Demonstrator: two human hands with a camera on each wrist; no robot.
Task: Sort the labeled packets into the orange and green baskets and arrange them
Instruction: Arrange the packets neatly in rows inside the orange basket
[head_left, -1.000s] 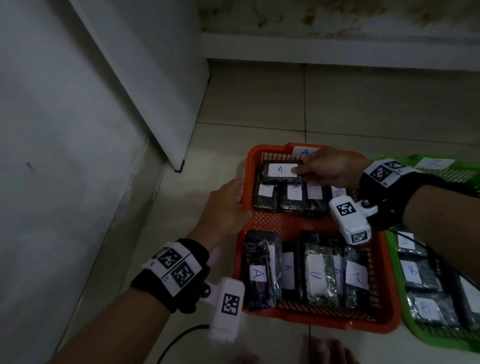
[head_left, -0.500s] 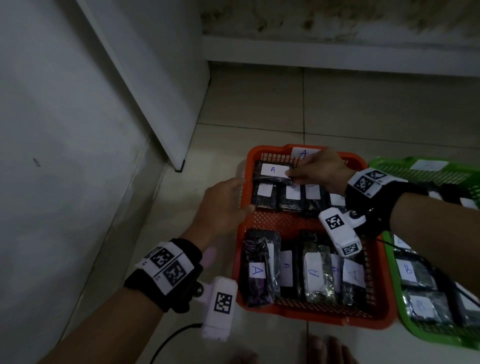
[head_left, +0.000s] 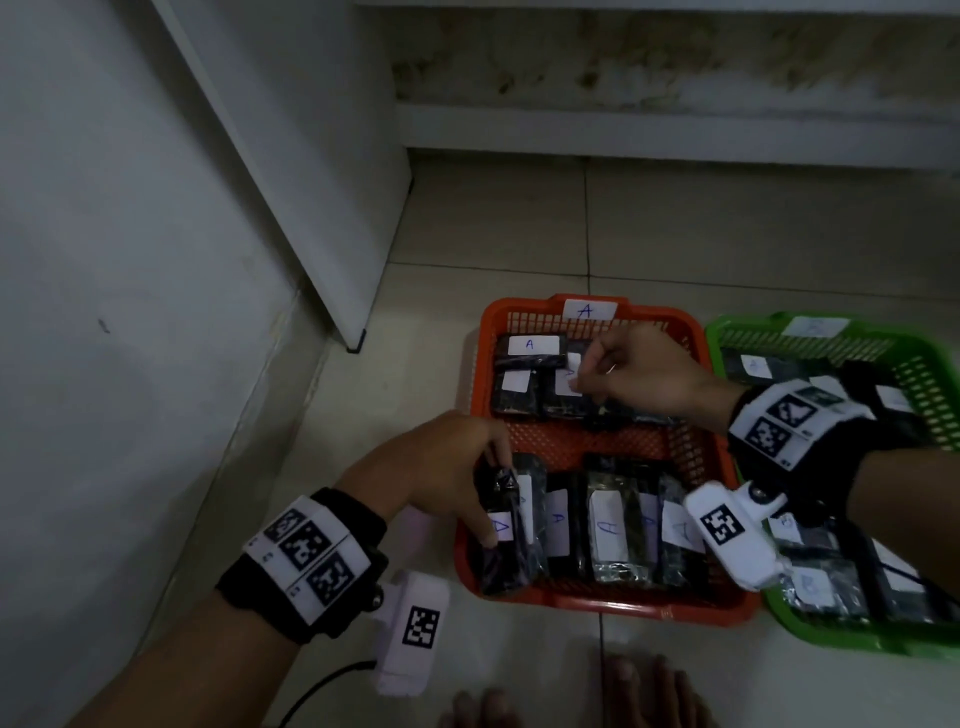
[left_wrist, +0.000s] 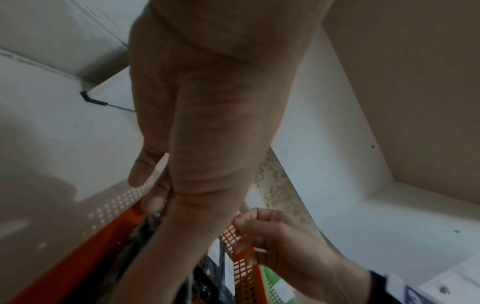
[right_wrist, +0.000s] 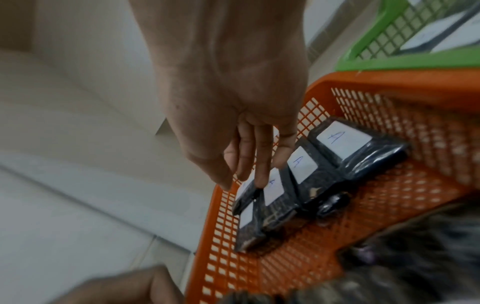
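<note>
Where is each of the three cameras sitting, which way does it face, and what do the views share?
Head: worn on the head, looking forward and down at the orange basket and green basket on the floor; both forearms, left hand and right hand show.
Left wrist: on the left wrist, looking along that hand to the orange rim; the right hand shows too.
Right wrist: on the right wrist, looking along its straight fingers to the A-labelled packets.
Shared: all three show the orange basket.

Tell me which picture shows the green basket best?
The head view: the green basket sits right of the orange basket, with its packets visible, though its right side is cut off. The right wrist view shows only a corner. The left wrist view catches just a green sliver.
</note>
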